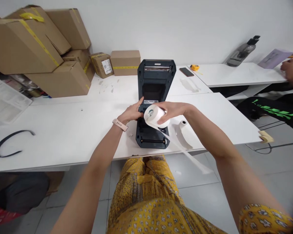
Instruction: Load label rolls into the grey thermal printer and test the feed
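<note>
A dark label printer [152,142] stands on the white table with its lid [156,74] raised. My right hand [172,110] is wrapped around a white paper roll [151,117], held tilted over the printer's open bay. From the roll a loose strip of paper [185,154] hangs down to the right, past the table's front edge. My left hand [132,112] grips the printer's left side, thumb pointing up and fingertips reaching inside the bay, partly hidden. A smaller paper roll [183,123] with a curled tail lies just right of the printer.
Cardboard boxes [21,45] are stacked at the left back, with a smaller box [125,61] by the wall. A phone [186,71] and tape measure [194,67] lie behind right. A black curved band [9,139] lies left. Another person's hand [288,66] shows far right.
</note>
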`<act>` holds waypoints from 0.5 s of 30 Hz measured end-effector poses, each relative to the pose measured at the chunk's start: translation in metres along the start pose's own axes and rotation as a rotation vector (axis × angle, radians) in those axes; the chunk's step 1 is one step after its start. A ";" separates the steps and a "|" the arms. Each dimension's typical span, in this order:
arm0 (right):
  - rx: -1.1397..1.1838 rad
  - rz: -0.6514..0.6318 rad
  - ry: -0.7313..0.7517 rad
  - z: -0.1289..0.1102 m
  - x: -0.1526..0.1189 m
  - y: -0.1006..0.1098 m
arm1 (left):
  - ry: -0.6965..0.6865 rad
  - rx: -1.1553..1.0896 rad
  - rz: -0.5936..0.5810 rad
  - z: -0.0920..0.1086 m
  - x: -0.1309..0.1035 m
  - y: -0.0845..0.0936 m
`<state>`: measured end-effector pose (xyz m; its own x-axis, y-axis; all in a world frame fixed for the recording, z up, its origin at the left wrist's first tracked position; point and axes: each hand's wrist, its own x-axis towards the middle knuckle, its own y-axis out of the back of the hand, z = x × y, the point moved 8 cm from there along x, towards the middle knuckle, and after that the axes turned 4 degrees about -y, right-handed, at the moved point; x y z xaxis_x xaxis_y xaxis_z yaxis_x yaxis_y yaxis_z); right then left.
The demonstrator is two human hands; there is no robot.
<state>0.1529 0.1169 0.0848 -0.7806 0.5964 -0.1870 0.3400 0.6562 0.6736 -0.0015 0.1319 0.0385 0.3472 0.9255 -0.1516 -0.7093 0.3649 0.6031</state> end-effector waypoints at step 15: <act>-0.407 -0.184 -0.297 0.006 0.039 -0.034 | 0.080 0.015 -0.014 -0.010 -0.005 -0.008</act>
<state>0.1144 0.1205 0.0500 -0.6058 0.6325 -0.4826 -0.0653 0.5650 0.8225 -0.0044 0.1252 0.0265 0.3065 0.9256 -0.2221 -0.6954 0.3771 0.6117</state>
